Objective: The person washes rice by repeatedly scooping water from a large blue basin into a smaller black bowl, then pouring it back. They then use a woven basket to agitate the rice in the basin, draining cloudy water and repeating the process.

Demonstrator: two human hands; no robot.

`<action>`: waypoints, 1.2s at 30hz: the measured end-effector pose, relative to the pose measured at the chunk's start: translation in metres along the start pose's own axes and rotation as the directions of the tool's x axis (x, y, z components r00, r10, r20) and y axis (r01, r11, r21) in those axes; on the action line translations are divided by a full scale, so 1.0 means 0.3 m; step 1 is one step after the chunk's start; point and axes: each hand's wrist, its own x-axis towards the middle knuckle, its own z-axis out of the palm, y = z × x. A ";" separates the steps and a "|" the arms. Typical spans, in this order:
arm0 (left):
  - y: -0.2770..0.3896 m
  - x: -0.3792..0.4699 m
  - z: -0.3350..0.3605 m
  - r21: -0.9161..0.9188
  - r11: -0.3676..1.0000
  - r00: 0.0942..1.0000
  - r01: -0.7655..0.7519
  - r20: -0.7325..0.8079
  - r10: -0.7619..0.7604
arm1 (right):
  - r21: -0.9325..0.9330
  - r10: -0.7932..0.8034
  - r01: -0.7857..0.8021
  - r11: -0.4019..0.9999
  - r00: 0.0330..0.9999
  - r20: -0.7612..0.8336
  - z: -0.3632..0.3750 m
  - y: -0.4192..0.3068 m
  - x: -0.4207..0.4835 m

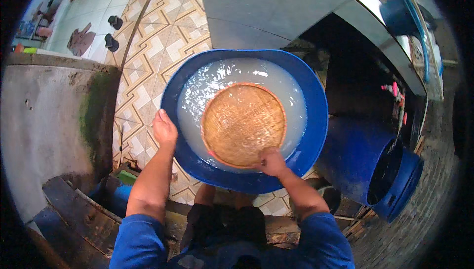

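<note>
In front of me stands a large blue plastic tub holding cloudy water. A round woven tray with a reddish rim lies in the water, its surface wet and glinting. My right hand grips the near right edge of this tray; its fingertips are partly hidden and slightly blurred. At the tub's left side, my left hand holds the blue rim, with the thumb on top and the other fingers mostly out of sight.
Blue plastic barrels lie at the right. A mossy concrete wall stands at the left, above wooden boards. Dark slippers and a crumpled cloth are on the floor at upper left. Shelving holds a blue basin.
</note>
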 end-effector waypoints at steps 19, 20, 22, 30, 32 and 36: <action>0.027 0.000 -0.042 -0.073 0.993 0.992 0.096 0.089 -0.089 | 0.349 0.144 -0.010 0.937 0.921 -0.362 0.049 -0.306 0.804; 0.029 0.001 -0.043 -0.066 0.991 0.989 0.112 0.103 -0.105 | 0.323 0.061 0.064 0.944 0.929 -0.364 0.106 -0.335 0.758; 0.031 0.001 -0.045 -0.044 0.990 0.983 0.134 0.131 -0.127 | 0.247 -0.113 0.251 0.936 0.878 -0.465 0.217 -0.365 0.602; 0.033 -0.001 -0.043 -0.077 0.989 0.986 0.124 0.122 -0.114 | 0.250 0.204 -0.214 0.944 0.977 0.065 0.180 0.037 0.144; 0.031 -0.001 -0.042 -0.075 0.989 0.984 0.130 0.129 -0.119 | 0.011 0.229 -0.231 0.973 0.969 0.090 0.038 0.171 0.179; 0.025 0.002 -0.038 -0.082 0.989 0.987 0.124 0.115 -0.115 | -0.037 0.322 -0.380 0.924 0.829 -0.457 -0.209 0.236 0.394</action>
